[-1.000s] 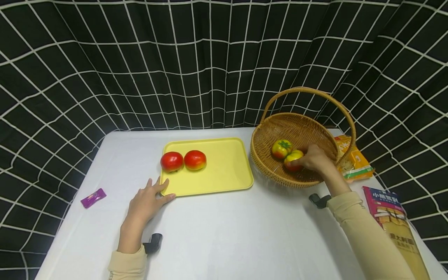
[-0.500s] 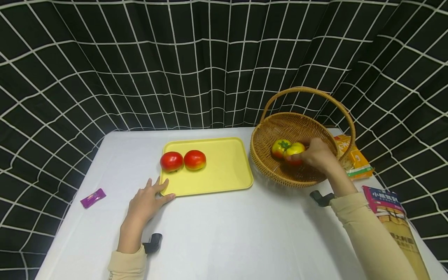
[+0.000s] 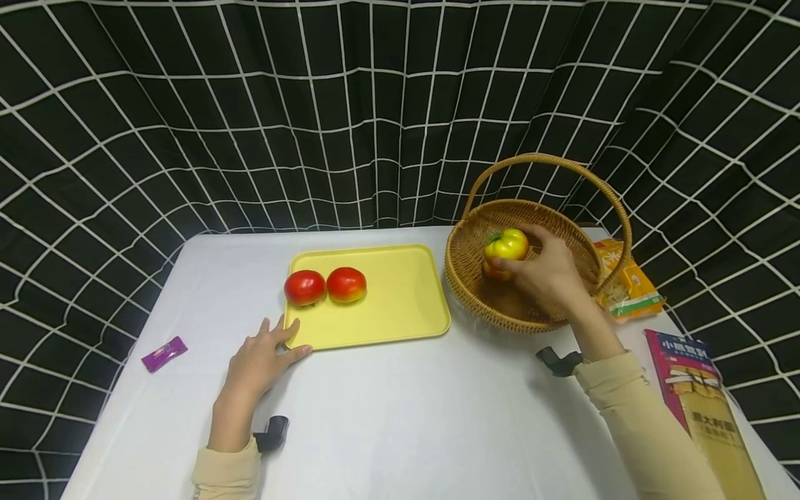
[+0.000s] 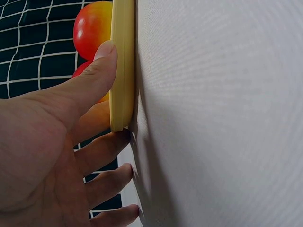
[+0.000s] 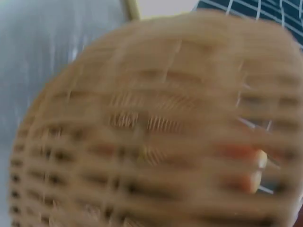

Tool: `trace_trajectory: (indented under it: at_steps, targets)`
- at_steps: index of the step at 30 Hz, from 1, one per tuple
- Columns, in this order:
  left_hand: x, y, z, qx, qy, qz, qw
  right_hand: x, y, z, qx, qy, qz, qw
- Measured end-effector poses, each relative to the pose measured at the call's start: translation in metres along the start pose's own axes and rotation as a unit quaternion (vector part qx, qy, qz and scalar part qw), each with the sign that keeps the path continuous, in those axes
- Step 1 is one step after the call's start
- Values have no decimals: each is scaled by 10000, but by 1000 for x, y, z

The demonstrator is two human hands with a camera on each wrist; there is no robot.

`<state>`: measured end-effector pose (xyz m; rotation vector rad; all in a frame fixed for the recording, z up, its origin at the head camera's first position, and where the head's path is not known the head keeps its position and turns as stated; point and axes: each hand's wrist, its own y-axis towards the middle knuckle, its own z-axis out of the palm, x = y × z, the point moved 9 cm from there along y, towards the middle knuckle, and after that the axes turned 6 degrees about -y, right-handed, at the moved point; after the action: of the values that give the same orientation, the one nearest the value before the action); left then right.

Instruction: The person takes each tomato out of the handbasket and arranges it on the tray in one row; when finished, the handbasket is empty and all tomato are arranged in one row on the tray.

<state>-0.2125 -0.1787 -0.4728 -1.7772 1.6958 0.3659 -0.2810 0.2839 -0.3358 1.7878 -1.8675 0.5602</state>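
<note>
A glossy yellow-and-red round fruit (image 3: 514,243), right of centre in the head view, has just moved up-left inside the brown wicker basket (image 3: 478,305), apparently lifted off its floor. The right hand (image 3: 553,271) pinches it from the right, thumb lowermost. Lower left, the left hand (image 3: 257,360), fingers spread, touches the yellow rectangular tray (image 3: 394,298).

In the right wrist view, the wicker basket (image 5: 156,61) is blurred, its wall hiding most of what lies behind. In the head view, the tomato (image 3: 512,244) in the right hand (image 3: 550,269) covers much of a second tomato (image 3: 498,271). The right sleeve (image 3: 637,423) overlaps the pasta packet (image 3: 712,417); the bottom edge crops both. The purple sachet's (image 3: 164,354) print is too small to read.
</note>
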Motion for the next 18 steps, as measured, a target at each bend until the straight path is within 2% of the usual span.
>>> trace_trajectory:
  at_steps: [11,18]
  targets:
    - [-1,-1,-2,-17,13,31,10000,47,-10,25,-189,1063,-509,9928]
    - [-1,-1,-1,-15,13,1,10000,79,-20,66,-58,1275,-835,9883]
